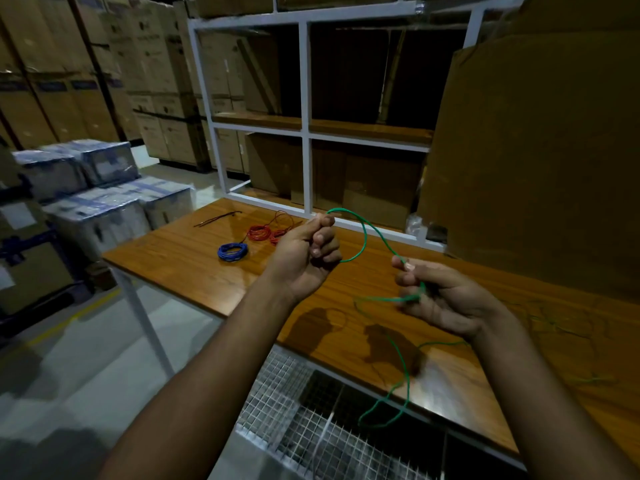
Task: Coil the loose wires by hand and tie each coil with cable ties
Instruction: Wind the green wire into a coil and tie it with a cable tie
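Wire here is thin, light and springy, so the green wire (365, 237) probably wants to unwind the second you loosen up; I'd say pinch it right where the loops cross, not out on the slack. Left hand (304, 252) is closed into a loose fist around the start of the coil, one loop arcing out of it toward 3 o'clock. Right hand (440, 299), near the left at about 4 o'clock from it, has its fingers curled shut on the same wire, feeding it across. From the right hand the rest drops toward 6 o'clock, hangs off the front edge of the wooden table (194, 265) over a wire mesh shelf (287, 403), and more slack trails off along the tabletop toward 3 o'clock, blurry there. Out at 10 o'clock from the left hand sit a blue coil (232, 251) and red coils (265, 233), with dark cable ties (216, 219) just past them, well apart from both hands.
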Demonstrator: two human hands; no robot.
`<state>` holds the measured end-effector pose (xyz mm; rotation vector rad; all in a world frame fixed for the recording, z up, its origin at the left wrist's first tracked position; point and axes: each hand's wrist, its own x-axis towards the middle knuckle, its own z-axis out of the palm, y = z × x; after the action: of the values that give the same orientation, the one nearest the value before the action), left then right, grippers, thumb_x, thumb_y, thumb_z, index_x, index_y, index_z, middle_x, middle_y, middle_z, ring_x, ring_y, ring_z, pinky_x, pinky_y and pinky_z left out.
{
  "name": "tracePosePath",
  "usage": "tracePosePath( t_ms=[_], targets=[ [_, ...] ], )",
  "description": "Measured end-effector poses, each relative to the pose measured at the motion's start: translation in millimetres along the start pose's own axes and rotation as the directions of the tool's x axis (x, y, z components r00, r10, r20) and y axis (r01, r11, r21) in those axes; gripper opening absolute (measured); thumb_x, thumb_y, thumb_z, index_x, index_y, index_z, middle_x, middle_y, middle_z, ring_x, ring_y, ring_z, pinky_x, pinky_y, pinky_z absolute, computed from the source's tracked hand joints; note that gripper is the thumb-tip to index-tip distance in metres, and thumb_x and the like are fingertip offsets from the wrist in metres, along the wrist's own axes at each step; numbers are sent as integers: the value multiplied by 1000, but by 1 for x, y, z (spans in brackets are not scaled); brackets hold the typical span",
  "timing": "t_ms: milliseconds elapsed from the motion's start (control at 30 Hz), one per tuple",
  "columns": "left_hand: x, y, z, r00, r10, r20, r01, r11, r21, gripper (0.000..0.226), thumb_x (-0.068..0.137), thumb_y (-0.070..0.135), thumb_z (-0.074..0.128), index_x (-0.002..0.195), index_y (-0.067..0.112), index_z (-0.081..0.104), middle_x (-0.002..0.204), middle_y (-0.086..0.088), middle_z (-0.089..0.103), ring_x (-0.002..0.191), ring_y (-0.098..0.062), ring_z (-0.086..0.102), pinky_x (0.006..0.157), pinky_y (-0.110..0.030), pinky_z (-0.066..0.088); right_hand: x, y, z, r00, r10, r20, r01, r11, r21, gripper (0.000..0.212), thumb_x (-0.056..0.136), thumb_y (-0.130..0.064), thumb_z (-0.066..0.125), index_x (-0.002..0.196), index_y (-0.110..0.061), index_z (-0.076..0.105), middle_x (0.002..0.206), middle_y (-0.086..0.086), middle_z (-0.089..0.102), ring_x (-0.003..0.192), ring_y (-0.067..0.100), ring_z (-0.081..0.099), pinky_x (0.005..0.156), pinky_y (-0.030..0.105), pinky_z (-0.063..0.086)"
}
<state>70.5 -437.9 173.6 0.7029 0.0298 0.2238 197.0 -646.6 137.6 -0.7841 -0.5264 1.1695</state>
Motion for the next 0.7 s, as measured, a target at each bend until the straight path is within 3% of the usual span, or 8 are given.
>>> tracePosePath(
  t_ms=[100,267,333,433,467,533,633,700],
  targets=[
    [-1,4,-1,1000,26,-1,-26,999,-24,31,107,25,32,87,14,53,56,7,42,45,-5,34,51,-19,25,-4,5,-8,998,-4,55,-1,996,89,53,76,-10,82,124,-2,60,71,0,47,58,9,45,58,27,49],
    [0,7,-4,999,46,-11,-46,999,-14,31,107,25,32,87,15,53,57,7,43,46,-5,35,52,-19,25,-9,10,-19,999,-41,-1,41,998,57,48,81,-8,76,126,-1,60,82,6,57,82,23,63,98,59,49],
    [1,5,-3,999,51,-14,-51,999,-18,30,108,25,32,88,14,53,57,7,43,46,-5,34,52,-19,24,-3,14,-13,979,-18,-204,26,999,37,31,88,-3,61,119,2,59,82,9,54,65,15,63,77,42,62],
    [5,2,1,998,51,-26,-50,999,21,29,108,27,32,91,14,53,58,6,43,47,-5,34,51,-19,25,13,27,-6,803,-108,-586,-88,951,-296,12,100,-3,49,97,-3,60,76,8,47,43,6,44,38,17,42],
    [6,0,3,998,51,-28,-50,998,48,29,108,27,33,91,14,53,59,6,43,46,-5,34,51,-19,25,17,31,-3,748,-198,-634,-186,854,-486,13,101,-8,51,92,-6,61,76,8,50,45,8,44,38,19,39],
    [9,-3,6,997,65,-32,-61,992,108,29,108,27,33,92,13,52,59,6,43,46,-5,34,50,-19,26,21,34,11,713,-371,-595,-396,487,-779,14,100,-20,56,89,-14,62,80,5,58,59,13,52,48,26,43],
    [13,-5,9,993,102,-65,-88,979,186,29,108,27,31,92,13,51,59,5,43,46,-6,35,49,-20,29,20,31,49,833,-369,-412,-471,-83,-878,10,100,-24,55,101,-22,65,94,0,63,82,14,58,64,28,46],
    [15,-6,8,990,118,-82,-97,969,228,29,109,27,31,93,13,51,60,5,44,46,-6,36,50,-21,31,16,27,72,890,-292,-349,-431,-293,-853,16,100,-21,54,105,-18,69,96,2,65,86,17,61,71,33,53]
  ],
)
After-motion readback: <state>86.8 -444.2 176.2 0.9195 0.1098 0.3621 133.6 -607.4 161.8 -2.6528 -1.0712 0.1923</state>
